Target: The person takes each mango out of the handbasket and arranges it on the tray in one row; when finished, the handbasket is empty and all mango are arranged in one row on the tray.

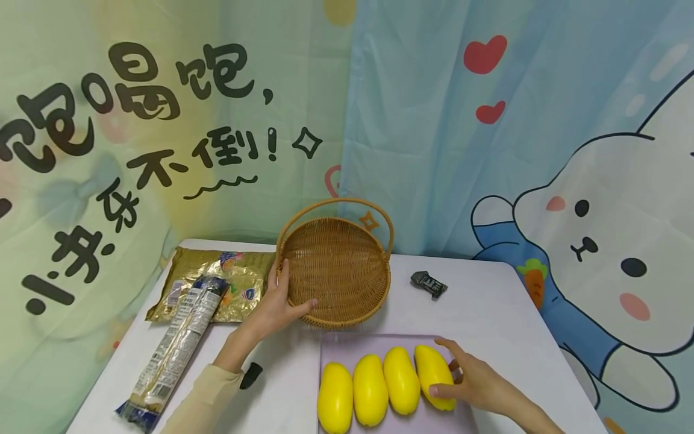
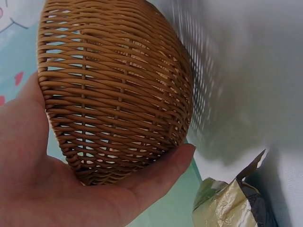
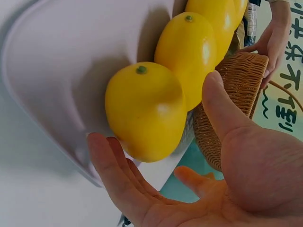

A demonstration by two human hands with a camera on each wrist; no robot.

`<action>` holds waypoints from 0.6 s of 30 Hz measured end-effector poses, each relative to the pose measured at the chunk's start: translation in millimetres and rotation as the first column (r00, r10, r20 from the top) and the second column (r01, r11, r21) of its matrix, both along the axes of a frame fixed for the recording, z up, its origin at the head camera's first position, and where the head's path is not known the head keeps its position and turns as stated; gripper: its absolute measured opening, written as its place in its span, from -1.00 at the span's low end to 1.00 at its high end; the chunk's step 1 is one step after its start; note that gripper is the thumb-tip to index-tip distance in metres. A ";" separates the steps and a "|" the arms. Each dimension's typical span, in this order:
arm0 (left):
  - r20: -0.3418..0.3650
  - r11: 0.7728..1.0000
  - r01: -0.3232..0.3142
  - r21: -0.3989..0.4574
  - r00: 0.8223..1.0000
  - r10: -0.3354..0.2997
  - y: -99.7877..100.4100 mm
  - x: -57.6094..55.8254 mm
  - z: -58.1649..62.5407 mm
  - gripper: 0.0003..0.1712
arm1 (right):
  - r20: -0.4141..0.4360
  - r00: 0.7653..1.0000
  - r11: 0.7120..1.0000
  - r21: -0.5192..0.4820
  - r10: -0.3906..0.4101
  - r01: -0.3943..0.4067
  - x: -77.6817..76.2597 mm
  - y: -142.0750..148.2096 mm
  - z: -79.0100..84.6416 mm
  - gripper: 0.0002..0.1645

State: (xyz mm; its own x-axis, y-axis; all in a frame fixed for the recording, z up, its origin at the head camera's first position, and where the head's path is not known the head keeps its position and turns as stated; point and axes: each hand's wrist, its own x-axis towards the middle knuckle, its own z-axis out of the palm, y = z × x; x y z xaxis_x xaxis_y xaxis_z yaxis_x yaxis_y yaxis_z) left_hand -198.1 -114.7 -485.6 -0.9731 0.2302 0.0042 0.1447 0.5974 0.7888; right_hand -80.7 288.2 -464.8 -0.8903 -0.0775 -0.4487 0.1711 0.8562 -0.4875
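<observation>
My left hand grips the side of a brown wicker basket, which is tilted so its open inside faces me. In the left wrist view, the thumb and fingers lie around the woven wall near the rim. Several smooth yellow oval fruits sit in a row on a pale purple tray. At the row's right end, my right hand is spread around the last yellow fruit. The right wrist view has its thumb standing apart from that fruit and its fingertips close by the lower side.
On the left of the white table lie a gold bag and, overlapping it, a long silver-and-gold packet. A small black wrapped packet lies right of the basket. Printed curtains hang behind the table.
</observation>
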 end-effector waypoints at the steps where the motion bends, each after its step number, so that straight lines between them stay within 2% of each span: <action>1: -0.002 1.000 -0.001 -0.002 1.000 0.001 -0.4 -0.3 0.1 0.38 | -0.003 1.000 1.000 0.002 0.002 -0.002 -0.9 0.3 0.4 0.21; 7: -0.002 1.000 0.006 0.026 1.000 -0.006 -2.6 -1.3 1.9 0.34 | -0.034 0.999 1.000 -0.017 0.019 -0.020 -5.5 1.1 6.0 0.14; 18: 0.004 1.000 0.005 0.028 1.000 -0.005 -3.5 -3.2 4.8 0.28 | -0.102 0.994 0.999 -0.027 0.041 -0.044 -17.3 4.9 17.7 0.07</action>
State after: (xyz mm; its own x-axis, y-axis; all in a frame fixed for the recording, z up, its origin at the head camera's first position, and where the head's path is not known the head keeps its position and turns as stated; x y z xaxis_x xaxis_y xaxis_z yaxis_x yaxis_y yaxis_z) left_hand -201.4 -118.2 -480.8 -0.9719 0.2351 0.0071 0.1448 0.5740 0.8060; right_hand -98.0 293.1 -447.2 -0.9267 -0.1275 -0.3536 0.0838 0.8470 -0.5249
